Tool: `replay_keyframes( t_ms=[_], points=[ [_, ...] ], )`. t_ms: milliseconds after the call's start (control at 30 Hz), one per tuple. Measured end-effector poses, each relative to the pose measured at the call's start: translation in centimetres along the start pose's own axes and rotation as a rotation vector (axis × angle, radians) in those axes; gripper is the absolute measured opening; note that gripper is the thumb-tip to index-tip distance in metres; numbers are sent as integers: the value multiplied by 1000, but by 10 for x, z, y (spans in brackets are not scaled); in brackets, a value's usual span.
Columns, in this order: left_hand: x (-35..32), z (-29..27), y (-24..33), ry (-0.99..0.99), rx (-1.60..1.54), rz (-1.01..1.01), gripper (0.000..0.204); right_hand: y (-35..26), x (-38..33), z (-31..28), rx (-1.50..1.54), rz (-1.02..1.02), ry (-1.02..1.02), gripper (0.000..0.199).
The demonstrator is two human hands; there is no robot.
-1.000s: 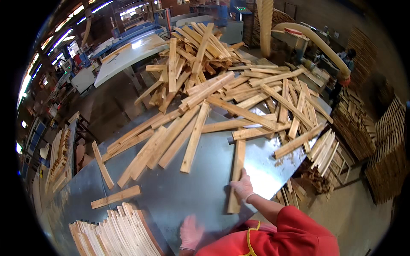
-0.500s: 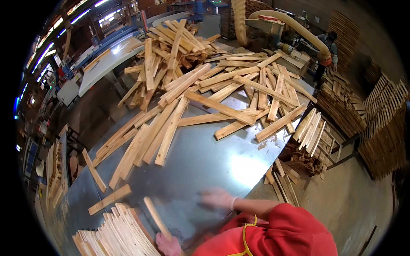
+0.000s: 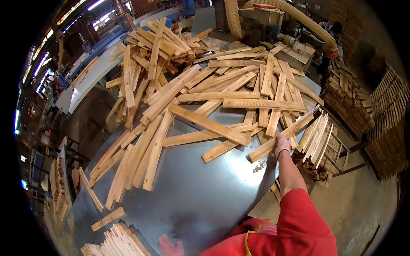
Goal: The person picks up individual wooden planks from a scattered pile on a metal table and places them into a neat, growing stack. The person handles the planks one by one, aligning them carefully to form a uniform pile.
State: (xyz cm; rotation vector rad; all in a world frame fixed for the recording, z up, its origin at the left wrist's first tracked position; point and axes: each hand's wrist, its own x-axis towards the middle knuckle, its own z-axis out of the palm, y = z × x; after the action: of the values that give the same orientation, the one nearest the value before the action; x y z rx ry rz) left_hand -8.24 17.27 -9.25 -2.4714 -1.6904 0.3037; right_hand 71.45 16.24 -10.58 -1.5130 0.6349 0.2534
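My right hand (image 3: pixel 282 145), in a pale glove, reaches far forward at the table's right side. Its fingers close round the near edge of a wooden slat (image 3: pixel 268 148) that lies slantwise on the pile; the fingertips are partly hidden. My left hand (image 3: pixel 171 246), in a pinkish glove, is low at the near edge, fingers apart and nothing in it. Left of it stands a row of pale slats (image 3: pixel 115 243) packed side by side. A short slat (image 3: pixel 108 219) lies just beyond that row. Loose slats (image 3: pixel 209 123) lie crisscross over the metal table (image 3: pixel 192 179).
A tall heap of slats (image 3: pixel 158 47) rises at the far left. Beyond the table's right edge are bundled slats (image 3: pixel 315 138) and stacked wood (image 3: pixel 348 100). A ribbed hose (image 3: pixel 299 21) arches at the back, near another person (image 3: pixel 335 32).
My right hand has moved forward and right from the bare tabletop to the slat. My left hand has let go of the slat it held. One slat on the pile now lies more level.
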Motion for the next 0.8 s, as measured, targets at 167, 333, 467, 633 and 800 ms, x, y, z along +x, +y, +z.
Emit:
replay_keyframes(
  t_ms=[167,333,467,633,800],
  points=[
    [61,-132,121,-91,-587,16,76,29,-86,-32,362,151,-779,35],
    [99,-178,159,-250,-787,144,81,113,-243,-99,149,427,-1116,38],
    [123,-192,169,-669,-940,61,74,198,-310,-126,-313,686,-1552,47],
    [64,-107,93,-415,-1161,-317,52,162,-373,-109,-903,123,-1733,58],
    [-33,-49,8,-72,-766,-658,27,145,-342,-96,-862,56,-1553,60]
  ],
)
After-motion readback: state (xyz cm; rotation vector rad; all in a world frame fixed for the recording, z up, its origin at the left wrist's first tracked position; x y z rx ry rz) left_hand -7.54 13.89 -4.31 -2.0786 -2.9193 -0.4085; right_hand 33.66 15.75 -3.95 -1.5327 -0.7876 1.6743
